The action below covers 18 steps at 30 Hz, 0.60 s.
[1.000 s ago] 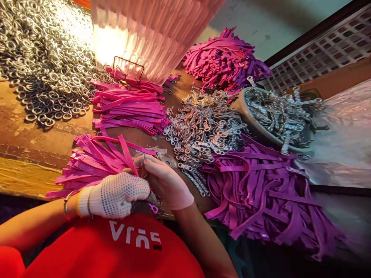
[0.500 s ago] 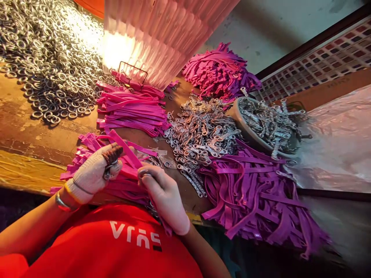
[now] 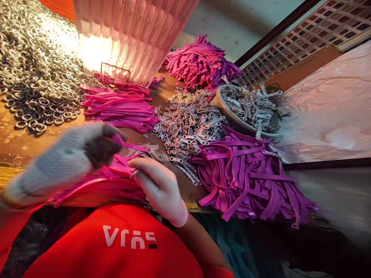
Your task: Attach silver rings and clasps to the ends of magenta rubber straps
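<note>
My left hand (image 3: 69, 158) wears a white knit glove with dark fingertips and is smeared by motion. Its fingers are curled at the end of a pink strap (image 3: 127, 144), above a loose pile of pink straps (image 3: 110, 181) at the table's near edge. My right hand (image 3: 160, 187), in a thin pale glove, rests beside that pile. It pinches a small metal piece (image 3: 135, 173) between thumb and fingers. A heap of silver metal clasps (image 3: 188, 123) lies just beyond the right hand.
A wide heap of silver rings (image 3: 31, 69) covers the far left. A neat stack of pink straps (image 3: 121, 110) lies before a glowing pink pleated object (image 3: 130, 34). To the right are purple straps (image 3: 246, 173), a bowl (image 3: 224, 110) of clasps, more magenta straps (image 3: 199, 61) and plastic sheeting (image 3: 327, 116).
My hands have come apart. The left hand has swung up and to the left with a strap and is now blurred. The right hand stays near the table edge with the metal piece.
</note>
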### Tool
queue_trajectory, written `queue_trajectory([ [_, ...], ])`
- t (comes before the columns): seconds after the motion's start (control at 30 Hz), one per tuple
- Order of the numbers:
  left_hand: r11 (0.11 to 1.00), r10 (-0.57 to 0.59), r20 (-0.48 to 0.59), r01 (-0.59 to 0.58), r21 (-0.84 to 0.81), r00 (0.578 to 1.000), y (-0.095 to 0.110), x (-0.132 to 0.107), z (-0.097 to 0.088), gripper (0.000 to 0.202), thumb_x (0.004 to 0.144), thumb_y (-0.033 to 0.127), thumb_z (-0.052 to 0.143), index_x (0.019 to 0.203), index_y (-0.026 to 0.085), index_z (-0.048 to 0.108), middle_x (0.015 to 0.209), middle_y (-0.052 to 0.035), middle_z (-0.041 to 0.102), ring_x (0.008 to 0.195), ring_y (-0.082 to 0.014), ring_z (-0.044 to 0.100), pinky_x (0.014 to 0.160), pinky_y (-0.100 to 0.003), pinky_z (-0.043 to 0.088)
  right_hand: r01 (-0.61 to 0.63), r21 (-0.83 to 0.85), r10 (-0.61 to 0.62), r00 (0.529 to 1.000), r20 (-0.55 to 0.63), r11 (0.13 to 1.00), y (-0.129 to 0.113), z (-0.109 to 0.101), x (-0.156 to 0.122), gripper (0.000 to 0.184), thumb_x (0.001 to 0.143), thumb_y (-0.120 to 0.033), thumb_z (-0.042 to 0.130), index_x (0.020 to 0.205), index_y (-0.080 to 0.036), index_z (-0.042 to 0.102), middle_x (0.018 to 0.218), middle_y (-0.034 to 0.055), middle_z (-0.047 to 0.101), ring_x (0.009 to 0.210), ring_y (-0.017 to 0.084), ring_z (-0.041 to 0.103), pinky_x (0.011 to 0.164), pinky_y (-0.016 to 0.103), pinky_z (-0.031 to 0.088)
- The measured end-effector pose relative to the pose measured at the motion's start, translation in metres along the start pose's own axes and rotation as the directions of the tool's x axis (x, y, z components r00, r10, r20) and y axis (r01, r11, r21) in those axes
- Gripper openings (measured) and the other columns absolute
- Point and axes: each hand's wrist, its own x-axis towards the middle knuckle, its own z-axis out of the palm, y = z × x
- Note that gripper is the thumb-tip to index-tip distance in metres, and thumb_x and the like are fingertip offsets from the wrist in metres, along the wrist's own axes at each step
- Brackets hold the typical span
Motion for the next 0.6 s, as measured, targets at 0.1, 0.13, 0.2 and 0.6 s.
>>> queue_trajectory([
  [0.1,0.993,-0.099,0.174,0.087,0.08,0.98,-0.026,0.011,0.027,0.025,0.091,0.036,0.064,0.076,0.015,0.064,0.065,0.0002,0.061,0.055,-0.0088,0.05,0.049,-0.018,0.041,-0.049,-0.206,0.035,0.997,-0.068,0.977,0.009,-0.011,-0.004,0.022,0.102,-0.022,0.051,0.118,-0.025,0.066,0.107,0.0044,0.076,0.096,0.018,0.07,0.085,0.03,0.052],
  [0.13,0.989,-0.144,0.2,0.133,0.07,0.969,-0.034,0.014,0.034,0.029,0.093,0.038,0.06,0.075,0.016,0.061,0.061,0.0015,0.057,0.051,-0.0082,0.046,0.046,-0.018,0.037,-0.044,-0.294,0.027,0.998,-0.061,0.955,0.012,-0.013,-0.004,0.023,0.103,-0.022,0.05,0.119,-0.023,0.066,0.106,0.0055,0.076,0.095,0.019,0.07,0.084,0.031,0.051],
  [0.2,0.974,-0.224,0.236,0.222,0.035,0.946,-0.045,0.017,0.044,0.029,0.096,0.038,0.054,0.076,0.017,0.057,0.056,0.004,0.05,0.045,-0.0079,0.039,0.041,-0.019,0.031,-0.013,-0.477,0.004,1.0,-0.02,0.879,0.016,-0.014,-0.005,0.024,0.103,-0.022,0.048,0.119,-0.019,0.066,0.1,0.0073,0.076,0.09,0.021,0.069,0.079,0.032,0.048],
  [0.6,0.876,-0.009,0.329,-0.151,0.459,0.944,-0.074,0.036,0.052,0.016,0.087,0.021,0.052,0.085,0.015,0.067,0.083,-0.0043,0.071,0.069,-0.0162,0.057,0.067,-0.026,0.043,0.051,-0.848,0.104,0.987,0.124,0.527,0.028,-0.006,0.006,0.028,0.102,-0.019,0.041,0.118,-0.015,0.065,0.083,0.0085,0.067,0.072,0.024,0.057,0.064,0.037,0.033],
])
